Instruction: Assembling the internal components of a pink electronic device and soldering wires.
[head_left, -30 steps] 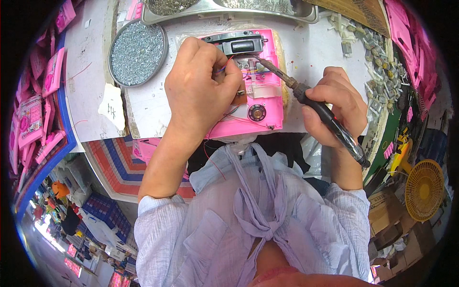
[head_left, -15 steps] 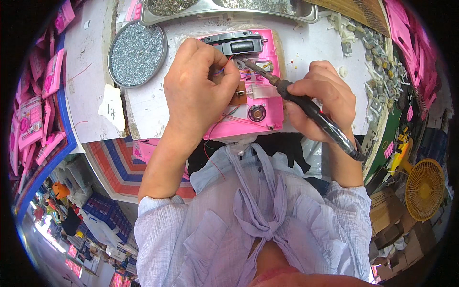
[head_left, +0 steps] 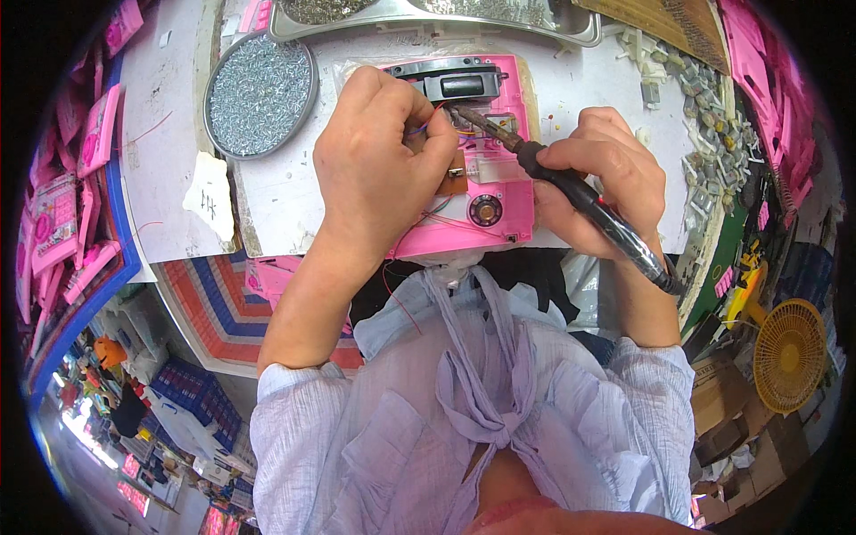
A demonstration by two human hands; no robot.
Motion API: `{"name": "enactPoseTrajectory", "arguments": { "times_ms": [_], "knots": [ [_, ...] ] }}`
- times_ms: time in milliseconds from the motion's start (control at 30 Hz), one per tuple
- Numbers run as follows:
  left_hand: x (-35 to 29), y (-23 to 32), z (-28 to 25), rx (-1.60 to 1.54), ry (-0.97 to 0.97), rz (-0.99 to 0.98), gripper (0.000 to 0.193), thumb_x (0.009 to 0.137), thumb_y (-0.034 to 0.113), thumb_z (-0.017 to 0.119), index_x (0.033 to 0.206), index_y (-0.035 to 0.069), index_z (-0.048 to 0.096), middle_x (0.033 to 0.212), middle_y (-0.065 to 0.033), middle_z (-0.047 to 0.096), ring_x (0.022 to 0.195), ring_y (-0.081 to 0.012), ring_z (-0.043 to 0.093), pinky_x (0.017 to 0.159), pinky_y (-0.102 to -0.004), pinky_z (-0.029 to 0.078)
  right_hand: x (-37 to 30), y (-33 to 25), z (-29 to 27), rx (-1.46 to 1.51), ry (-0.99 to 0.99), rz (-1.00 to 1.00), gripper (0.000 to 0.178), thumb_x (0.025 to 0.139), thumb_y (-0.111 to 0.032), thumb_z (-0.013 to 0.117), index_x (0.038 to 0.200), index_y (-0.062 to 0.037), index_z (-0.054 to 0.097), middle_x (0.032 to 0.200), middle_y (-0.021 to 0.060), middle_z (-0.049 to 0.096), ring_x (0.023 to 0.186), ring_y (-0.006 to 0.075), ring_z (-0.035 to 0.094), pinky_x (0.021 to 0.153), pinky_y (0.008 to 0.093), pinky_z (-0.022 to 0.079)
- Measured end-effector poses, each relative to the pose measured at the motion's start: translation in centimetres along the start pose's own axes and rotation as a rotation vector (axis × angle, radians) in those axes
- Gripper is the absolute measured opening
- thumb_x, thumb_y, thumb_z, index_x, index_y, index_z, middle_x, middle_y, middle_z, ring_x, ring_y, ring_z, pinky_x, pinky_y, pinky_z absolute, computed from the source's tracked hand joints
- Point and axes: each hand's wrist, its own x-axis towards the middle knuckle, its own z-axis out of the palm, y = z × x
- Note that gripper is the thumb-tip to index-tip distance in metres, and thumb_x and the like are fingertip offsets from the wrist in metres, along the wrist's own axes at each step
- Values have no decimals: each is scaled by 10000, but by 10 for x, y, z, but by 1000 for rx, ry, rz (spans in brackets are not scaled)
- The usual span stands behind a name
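Note:
A pink plastic casing (head_left: 450,239) lies open on the table in front of me, with thin coloured wires, a small brown circuit board (head_left: 456,184) and a round black speaker (head_left: 485,210) inside. A black plastic part (head_left: 464,85) spans its far end. My left hand (head_left: 370,156) is closed over the casing's left side, thumb and forefinger pinching a thin wire; the fingertips partly cover it. In my right hand (head_left: 615,169) is a soldering iron (head_left: 588,209) with a dark handle. Its metal tip reaches into the casing, close to my left fingertips, below the black part.
A round dish of small screws (head_left: 260,94) stands left of the casing, and a metal tray (head_left: 374,27) lies beyond it. Small metal parts (head_left: 709,125) are heaped at right. Pink casings (head_left: 55,223) are piled far left. A yellow fan (head_left: 790,355) stands lower right.
The casing, dish and my left hand appear slightly farther right in the view. My hands keep the same grips, and the iron's tip stays by the left fingertips.

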Motion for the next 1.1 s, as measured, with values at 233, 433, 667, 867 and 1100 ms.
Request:
{"name": "enactPoseTrajectory", "arguments": {
  "times_ms": [233, 433, 667, 867, 1100],
  "knots": [
    [0, 0, 1, 17, 11, 24, 168, 745, 46, 766, 736, 64, 599, 802, -63, 571, 613, -208, 613, 548, -331, 502, 1, 3, -3, -6, -36, -41, 294, 684, -27, 782, 948, -1, 653, 726, 93, 644, 568, 228, 529, 598, 355, 431],
    [0, -1, 2, 23, 21, 23, 170, 735, 44, 764, 734, 64, 595, 803, -65, 571, 629, -221, 612, 553, -342, 503, -1, 5, -4, -5, -42, -69, 289, 747, -71, 792, 981, 6, 642, 752, 104, 654, 589, 231, 517, 587, 362, 422],
    [-1, -2, 3, 39, 21, 26, 166, 731, 45, 764, 732, 65, 599, 810, -67, 573, 640, -227, 613, 558, -348, 507, -1, -1, -6, 6, -1, -26, 342, 637, -41, 781, 963, -53, 678, 718, 60, 650, 589, 243, 590, 632, 341, 472],
    [-2, 0, 2, 43, 28, 15, 161, 735, 52, 761, 733, 66, 601, 816, -66, 574, 627, -220, 612, 553, -345, 506, -3, -3, -12, 6, -7, -36, 357, 637, -27, 781, 978, -40, 672, 695, 53, 631, 568, 238, 569, 610, 339, 459],
    [-1, 1, 3, 56, 31, 29, 156, 739, 56, 761, 729, 67, 606, 803, -63, 572, 621, -211, 611, 550, -337, 504, -9, -8, -20, 9, 42, -15, 322, 667, -4, 777, 968, -20, 663, 699, 75, 633, 551, 233, 543, 593, 343, 443]
  ]
}}
